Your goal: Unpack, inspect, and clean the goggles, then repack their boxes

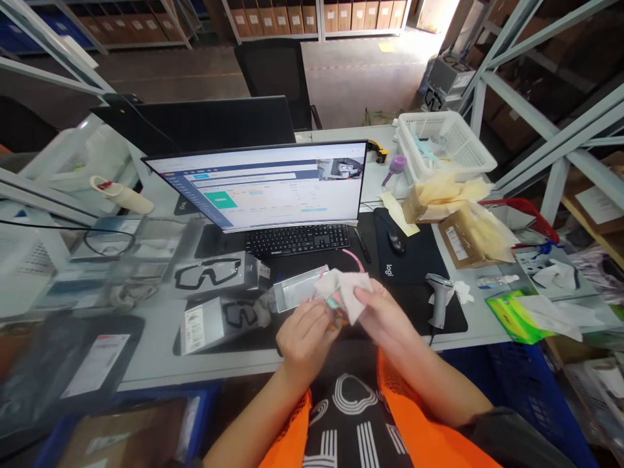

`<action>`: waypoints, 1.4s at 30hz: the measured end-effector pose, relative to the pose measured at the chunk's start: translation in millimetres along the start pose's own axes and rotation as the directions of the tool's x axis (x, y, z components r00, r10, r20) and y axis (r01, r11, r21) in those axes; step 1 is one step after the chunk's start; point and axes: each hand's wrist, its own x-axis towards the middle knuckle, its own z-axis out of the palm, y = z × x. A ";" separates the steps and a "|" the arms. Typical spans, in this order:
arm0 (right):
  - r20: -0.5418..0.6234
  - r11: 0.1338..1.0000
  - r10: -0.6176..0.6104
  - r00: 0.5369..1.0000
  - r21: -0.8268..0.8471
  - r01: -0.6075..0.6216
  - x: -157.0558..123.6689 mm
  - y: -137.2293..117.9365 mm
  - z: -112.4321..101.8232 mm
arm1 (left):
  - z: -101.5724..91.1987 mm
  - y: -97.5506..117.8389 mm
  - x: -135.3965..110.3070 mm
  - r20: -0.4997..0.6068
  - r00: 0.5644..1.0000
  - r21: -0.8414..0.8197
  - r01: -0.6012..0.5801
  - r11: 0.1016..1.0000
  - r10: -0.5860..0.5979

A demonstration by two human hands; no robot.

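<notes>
Both hands meet just in front of the keyboard (297, 239). My left hand (303, 335) is closed on a pair of glasses (335, 304) with a pink temple arm curving up behind. My right hand (385, 315) pinches a white cloth (347, 287) that is draped over the glasses. Just behind the hands lies a grey box (295, 289). Most of the glasses is hidden by the cloth and my fingers.
A monitor (263, 185) stands behind the keyboard. Two grey boxes printed with goggles (214, 273) (221, 318) lie to the left. A mouse (396, 242) and barcode scanner (437, 296) sit on the black mat at right. A white basket (446, 143), cardboard boxes and a green packet (514, 318) crowd the right side.
</notes>
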 end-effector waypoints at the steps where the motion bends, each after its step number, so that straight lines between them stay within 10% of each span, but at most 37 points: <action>1: 0.020 0.999 0.038 0.999 0.001 -0.038 2.6 -4.8 -1.0 | 0.3 -0.5 0.3 0.004 1.000 -0.015 0.003 1.000 -0.003; 6: 0.052 0.987 0.072 0.996 -0.150 -0.064 6.3 -12.0 -20.7 | 3.1 -4.6 0.7 0.082 0.989 -0.057 0.128 0.990 -0.123; 9: -0.079 0.908 -0.177 0.981 -0.398 0.132 -1.5 -24.3 -49.1 | 1.0 -7.1 1.8 0.091 0.963 -0.129 0.263 0.956 -0.253; 13: -0.096 0.556 -0.614 0.784 -0.758 0.342 -18.8 -49.3 -82.3 | -3.1 -6.1 4.8 0.095 0.948 -0.174 0.316 0.933 -0.303; 17: 0.061 0.386 -0.669 0.741 -0.823 0.416 -38.0 -51.2 -83.8 | -2.3 0.9 6.6 0.099 0.966 -0.112 0.250 0.962 -0.240; 21: 0.351 0.053 -0.744 0.568 -0.817 0.574 -44.8 -39.4 -61.2 | -0.9 9.3 8.4 0.140 0.982 0.012 0.127 0.992 -0.127; 28: 0.824 -0.476 -0.395 0.406 -0.562 0.677 -33.1 3.7 -26.8 | -7.7 17.3 10.7 0.093 0.994 0.073 0.054 0.996 -0.061; 34: 0.931 -0.465 -0.125 0.343 -0.360 0.809 -22.8 10.1 -28.4 | -9.9 11.9 4.4 0.015 0.996 0.074 0.086 0.994 -0.088; 39: 0.784 -0.417 -0.346 0.515 -0.621 0.664 -5.2 -8.4 -19.5 | -5.5 13.1 2.4 0.045 0.993 0.088 0.108 0.990 -0.113; 42: 0.808 -0.462 -0.348 0.476 -0.589 0.663 -15.8 8.9 -17.3 | -4.0 12.7 1.0 0.034 0.993 0.071 0.109 0.992 -0.111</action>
